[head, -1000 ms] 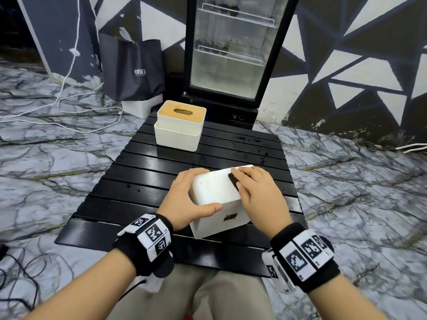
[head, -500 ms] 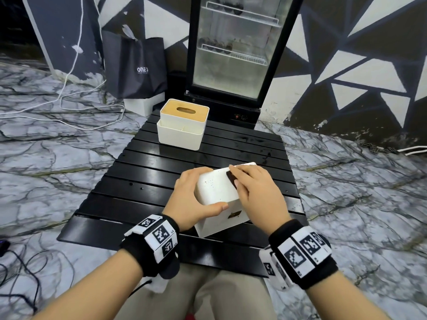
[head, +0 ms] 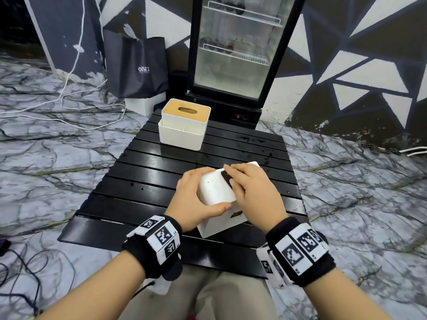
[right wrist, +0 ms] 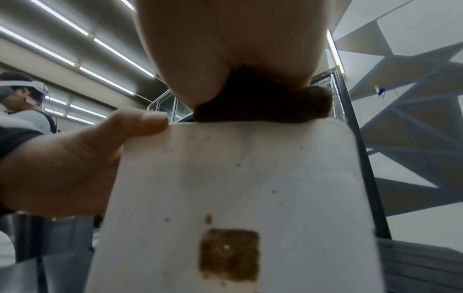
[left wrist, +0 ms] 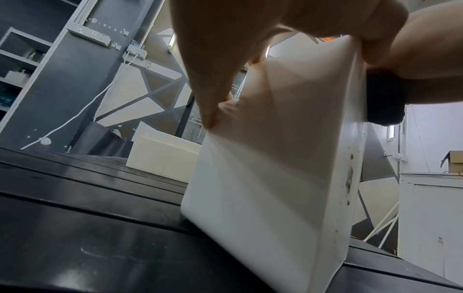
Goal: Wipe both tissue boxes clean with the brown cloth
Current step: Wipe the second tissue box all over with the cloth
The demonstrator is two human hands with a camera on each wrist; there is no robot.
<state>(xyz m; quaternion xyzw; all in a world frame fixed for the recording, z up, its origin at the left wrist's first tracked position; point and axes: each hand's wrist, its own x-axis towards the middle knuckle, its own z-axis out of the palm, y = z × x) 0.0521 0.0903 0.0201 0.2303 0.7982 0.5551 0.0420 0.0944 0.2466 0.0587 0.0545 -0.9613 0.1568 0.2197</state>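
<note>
A white tissue box (head: 216,190) stands tilted on the black slatted table (head: 147,179), near its front edge. My left hand (head: 194,199) grips its left side, thumb across the near face. My right hand (head: 254,190) holds the bunched brown cloth (head: 226,179) and presses it on the box's upper face. In the right wrist view the cloth (right wrist: 263,103) sits on the top edge of the box (right wrist: 238,188), which carries specks and a brown square stain (right wrist: 229,253). The second tissue box (head: 182,130), white with a wooden lid, stands at the table's back left.
A glass-door fridge (head: 235,54) stands behind the table. A black shopping bag (head: 136,68) leans to its left, over a white block. White cables (head: 69,88) run over the marble floor on the left, and dark cables (head: 20,273) lie at the lower left.
My hands and the box keep almost the same pose. My left thumb has stretched a little further right along the near face, and the view has drifted slightly.
</note>
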